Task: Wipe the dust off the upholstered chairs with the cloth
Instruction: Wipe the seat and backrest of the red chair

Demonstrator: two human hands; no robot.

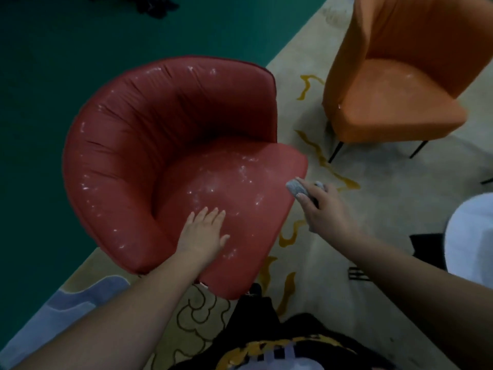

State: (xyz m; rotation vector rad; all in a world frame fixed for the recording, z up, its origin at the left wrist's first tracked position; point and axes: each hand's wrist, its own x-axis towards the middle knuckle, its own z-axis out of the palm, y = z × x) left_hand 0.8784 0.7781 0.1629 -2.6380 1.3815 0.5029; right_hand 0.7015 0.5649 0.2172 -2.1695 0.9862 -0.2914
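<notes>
A red upholstered tub chair (149, 134) fills the middle of the view, with white dust specks on its seat and curved back. My left hand (204, 233) lies flat on the front of the seat, fingers spread and holding nothing. My right hand (324, 209) hovers just off the seat's right edge, closed around a bunched grey cloth (296, 187) that pokes out past my fingertips. An orange upholstered chair (394, 84) stands at the upper right, with a pale dusty patch on its seat.
Both chairs stand on a beige rug (373, 188) with yellow swirls. Green floor (53, 62) lies to the left and behind. A white rounded object (469, 236) sits at the right edge, with a dark piece beside it. The orange chair's thin black legs (336, 152) reach the rug.
</notes>
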